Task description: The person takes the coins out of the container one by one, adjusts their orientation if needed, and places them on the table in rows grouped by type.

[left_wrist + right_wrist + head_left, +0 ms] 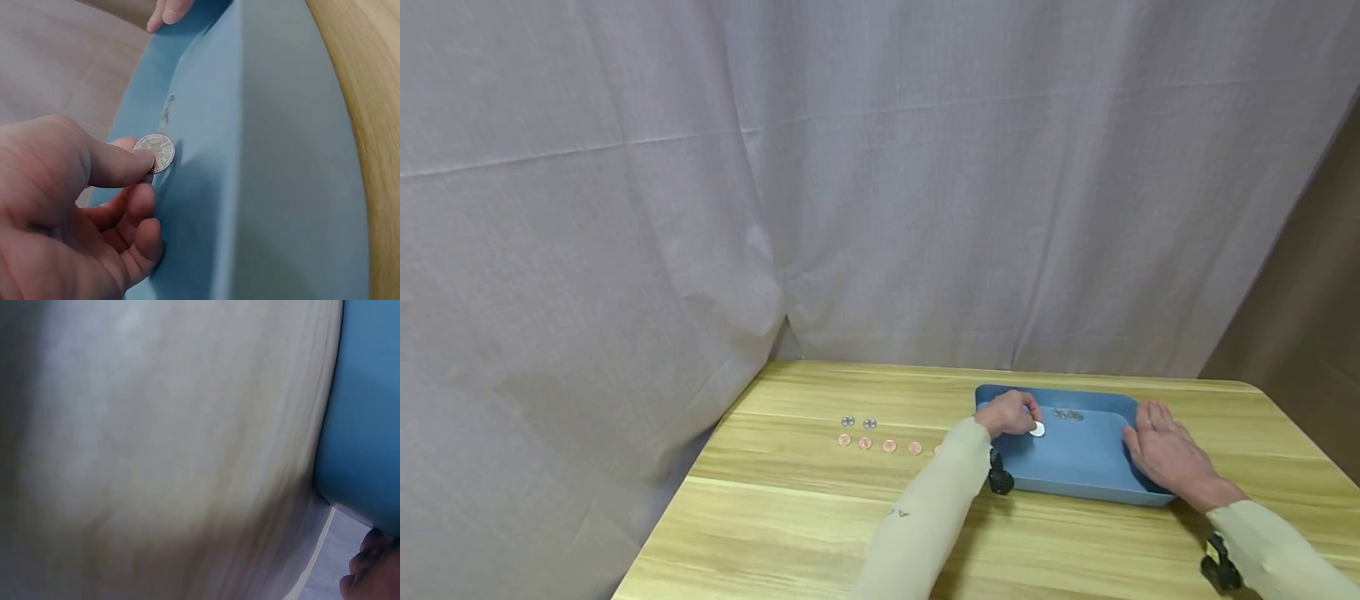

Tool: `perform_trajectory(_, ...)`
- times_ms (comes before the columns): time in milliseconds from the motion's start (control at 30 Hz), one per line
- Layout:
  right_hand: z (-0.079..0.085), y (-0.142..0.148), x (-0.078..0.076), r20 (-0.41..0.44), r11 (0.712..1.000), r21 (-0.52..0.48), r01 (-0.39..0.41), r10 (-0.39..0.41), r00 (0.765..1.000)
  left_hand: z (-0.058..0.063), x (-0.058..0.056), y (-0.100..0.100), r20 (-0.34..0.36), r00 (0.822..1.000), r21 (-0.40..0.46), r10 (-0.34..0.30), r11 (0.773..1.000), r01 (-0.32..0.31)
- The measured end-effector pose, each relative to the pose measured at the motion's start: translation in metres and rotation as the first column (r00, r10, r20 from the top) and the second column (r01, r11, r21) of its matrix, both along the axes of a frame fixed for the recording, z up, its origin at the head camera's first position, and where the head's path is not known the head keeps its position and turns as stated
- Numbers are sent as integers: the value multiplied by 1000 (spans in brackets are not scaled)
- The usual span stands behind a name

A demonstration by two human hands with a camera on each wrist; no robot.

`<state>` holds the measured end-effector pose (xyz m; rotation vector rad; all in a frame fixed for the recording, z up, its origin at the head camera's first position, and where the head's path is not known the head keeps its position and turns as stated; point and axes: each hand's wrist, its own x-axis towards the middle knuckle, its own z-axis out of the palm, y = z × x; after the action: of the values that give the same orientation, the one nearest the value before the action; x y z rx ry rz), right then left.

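A silver coin (pixel 1037 429) is pinched between the thumb and forefinger of my left hand (pixel 1006 413), over the left part of a blue tray (pixel 1086 454). The left wrist view shows the coin (pixel 161 152) held by its edge, face outward. A few silver coins (pixel 1067 414) lie on the tray floor near its back wall. My right hand (pixel 1168 450) rests on the tray's right rim, its fingers extended. Only some fingertips (pixel 359 562) of that hand show in the right wrist view, beside the tray's wall (pixel 369 406).
Left of the tray, two silver coins (pixel 858 422) lie on the wooden table (pixel 775 517). In front of them runs a row of several copper coins (pixel 890 447); the left forearm partly covers its right end. A grey curtain (pixel 910 208) hangs behind the table.
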<state>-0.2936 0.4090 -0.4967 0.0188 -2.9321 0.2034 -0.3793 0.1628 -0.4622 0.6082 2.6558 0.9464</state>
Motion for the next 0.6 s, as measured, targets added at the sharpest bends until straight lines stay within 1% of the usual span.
perform_trajectory(200, 0, 0, 0, -1, 1000, 2, -11, 11, 1000, 9, 2, -11, -1, 997, 6, -72, 997, 72)
perform_trajectory(300, -1, 0, -1, -4, 1000, 7, -14, 14, 1000, 15, 0, -20, 4, 994, 30, -107, 994, 107)
perform_trajectory(433, -1, -1, -3, -5, 1000, -2, -17, 17, 1000, 26, -3, -32, -16, 991, 45, -131, 990, 132)
perform_trajectory(600, 0, 0, -7, -9, 1000, -8, -27, 26, 1000, 44, -6, -49, -31, 985, 23, -168, 985, 169)
